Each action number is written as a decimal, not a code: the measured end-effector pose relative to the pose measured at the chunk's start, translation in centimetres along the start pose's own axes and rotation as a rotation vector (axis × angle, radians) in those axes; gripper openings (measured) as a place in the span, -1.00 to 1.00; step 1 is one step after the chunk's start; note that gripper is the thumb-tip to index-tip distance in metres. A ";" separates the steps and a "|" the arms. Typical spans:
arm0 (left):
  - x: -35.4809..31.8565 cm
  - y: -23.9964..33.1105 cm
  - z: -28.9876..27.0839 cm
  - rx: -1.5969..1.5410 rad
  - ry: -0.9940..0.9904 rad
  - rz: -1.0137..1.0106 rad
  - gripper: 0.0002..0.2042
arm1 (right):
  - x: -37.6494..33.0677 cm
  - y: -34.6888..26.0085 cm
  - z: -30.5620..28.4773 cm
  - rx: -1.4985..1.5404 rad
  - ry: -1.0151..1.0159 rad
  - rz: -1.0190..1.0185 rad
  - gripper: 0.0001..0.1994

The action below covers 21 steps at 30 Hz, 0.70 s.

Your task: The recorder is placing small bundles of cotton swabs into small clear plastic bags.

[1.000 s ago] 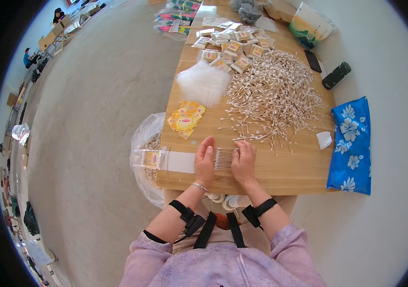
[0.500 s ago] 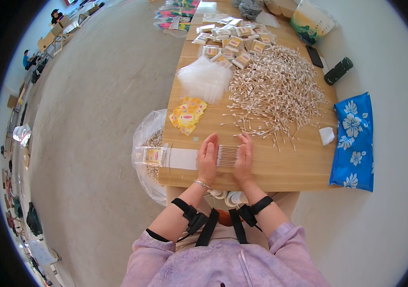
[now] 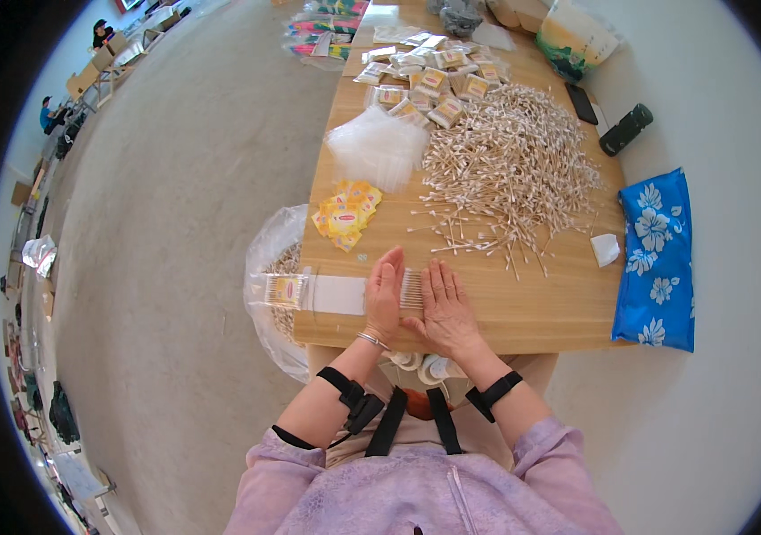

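A neat row of cotton swabs (image 3: 411, 290) lies on the wooden table between my hands, partly covered by them. My left hand (image 3: 384, 299) stands on its edge at the row's left end, fingers stretched out. Palm down, my right hand (image 3: 447, 312) lies flat over the row's right part, its thumb reaching toward my left hand. Left of my left hand is a white card strip (image 3: 339, 295), and beyond it a clear bag of swabs with a yellow label (image 3: 286, 292) rests at the table's edge.
Beyond my hands is a big heap of loose swabs (image 3: 514, 169). Yellow cards (image 3: 345, 216), clear empty bags (image 3: 378, 147) and filled packs (image 3: 434, 82) lie farther left. A blue flowered pouch (image 3: 655, 259), dark bottle (image 3: 626, 130) and phone (image 3: 582, 103) line the right side.
My right hand has turned from standing on its edge to lying flat, covering more of the swab row. My left hand stays at the row's left end.
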<state>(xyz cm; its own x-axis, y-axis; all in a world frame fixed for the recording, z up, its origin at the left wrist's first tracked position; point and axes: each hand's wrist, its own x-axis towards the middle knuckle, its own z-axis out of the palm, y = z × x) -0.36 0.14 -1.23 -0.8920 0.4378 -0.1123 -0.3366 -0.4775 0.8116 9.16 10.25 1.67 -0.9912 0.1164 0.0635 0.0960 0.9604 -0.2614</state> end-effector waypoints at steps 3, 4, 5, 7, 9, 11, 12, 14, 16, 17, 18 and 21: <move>0.1 0.1 0.2 0.036 0.015 -0.007 -0.53 | 0.1 0.0 -0.3 -0.056 -0.034 -0.001 -0.12; 0.1 0.2 0.3 0.035 0.009 -0.004 -0.53 | -0.1 0.3 -0.2 0.000 -0.006 0.003 -0.18; 0.3 0.4 0.4 0.011 0.031 0.003 -0.53 | -0.1 0.6 0.0 0.055 0.021 0.006 -0.23; 0.3 0.4 0.4 -0.012 0.057 0.009 -0.53 | -0.1 1.5 0.6 0.298 0.175 0.061 -0.33; 0.7 0.5 0.3 -0.055 0.061 0.028 -0.53 | 0.2 1.8 0.6 0.542 0.328 0.117 -0.41; 0.4 0.6 0.2 -0.030 0.058 0.019 -0.53 | 0.8 1.2 0.0 0.603 0.433 0.230 -0.55; 0.3 0.6 0.3 -0.006 0.054 0.011 -0.53 | 1.1 1.1 0.2 0.601 0.437 0.230 -0.55; 0.1 0.5 0.4 -0.012 0.058 -0.006 -0.53 | 1.6 0.9 0.9 0.585 0.315 0.190 -0.61; 0.0 0.7 0.2 -0.013 0.075 -0.019 -0.53 | 1.8 0.5 1.0 0.636 0.341 0.210 -0.62; 0.0 0.8 0.1 -0.005 0.060 -0.018 -0.53 | 1.9 0.4 1.1 0.685 0.366 0.235 -0.64; -0.1 0.8 0.2 0.003 0.047 -0.019 -0.52 | 2.0 0.3 1.1 0.687 0.363 0.233 -0.64; -0.1 1.0 0.2 -0.029 0.051 -0.026 -0.52 | 2.3 0.1 0.5 0.778 0.539 0.359 -0.64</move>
<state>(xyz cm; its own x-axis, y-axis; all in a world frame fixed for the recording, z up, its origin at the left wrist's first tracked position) -0.57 -0.21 -0.29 -0.8970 0.4109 -0.1629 -0.3677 -0.4891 0.7910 6.89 10.46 1.28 -0.7236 0.6493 0.2341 0.1031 0.4370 -0.8935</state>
